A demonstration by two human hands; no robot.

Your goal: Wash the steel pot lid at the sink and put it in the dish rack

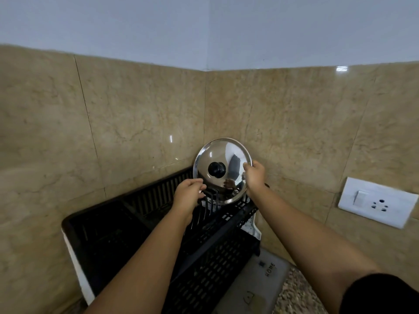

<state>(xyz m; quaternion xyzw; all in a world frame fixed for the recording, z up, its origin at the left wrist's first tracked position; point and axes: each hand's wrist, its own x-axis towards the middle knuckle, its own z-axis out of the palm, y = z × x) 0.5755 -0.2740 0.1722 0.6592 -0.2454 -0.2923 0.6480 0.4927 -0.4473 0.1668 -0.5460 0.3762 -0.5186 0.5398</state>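
The steel pot lid (221,152) with its black knob stands on edge at the far end of the black plastic dish rack (127,223), its top facing me and its back towards the tiled corner. My right hand (255,176) grips the lid's right rim. At the lower left rim is my left hand (189,196), its fingers curled on the rim just above the rack's upright prongs. The lid's bottom edge sits among the prongs.
The rack fills the counter corner between two beige tiled walls. A grey mat (256,284) printed "HOME" lies to the right of the rack on the speckled counter. A white switch and socket plate (377,201) is on the right wall.
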